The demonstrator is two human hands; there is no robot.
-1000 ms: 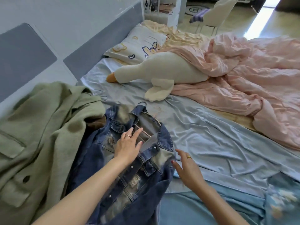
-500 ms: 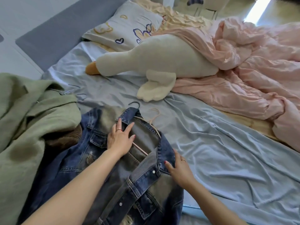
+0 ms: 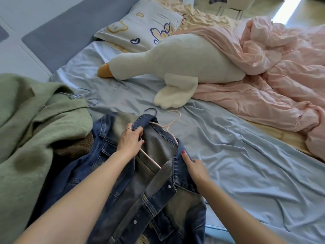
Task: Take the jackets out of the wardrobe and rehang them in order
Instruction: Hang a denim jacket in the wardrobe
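Two jackets on bed [image 3: 246, 173]: denim jacket [image 3: 133, 187] holding pink hanger [image 3: 168, 127], collar pinched by left hand [image 3: 131, 140] and right hand [image 3: 194, 167]; green coat [image 3: 35, 120] beside.

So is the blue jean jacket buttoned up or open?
Open. The denim jacket has its front flaps spread apart, showing the pink hanger and the grey lining inside.

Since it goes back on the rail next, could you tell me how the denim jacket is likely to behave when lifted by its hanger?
The denim jacket lies in soft folds, so it will probably drape and sag. Its thick seams suggest some weight. The thin pink hanger sits partly out, so a shoulder may slip off.
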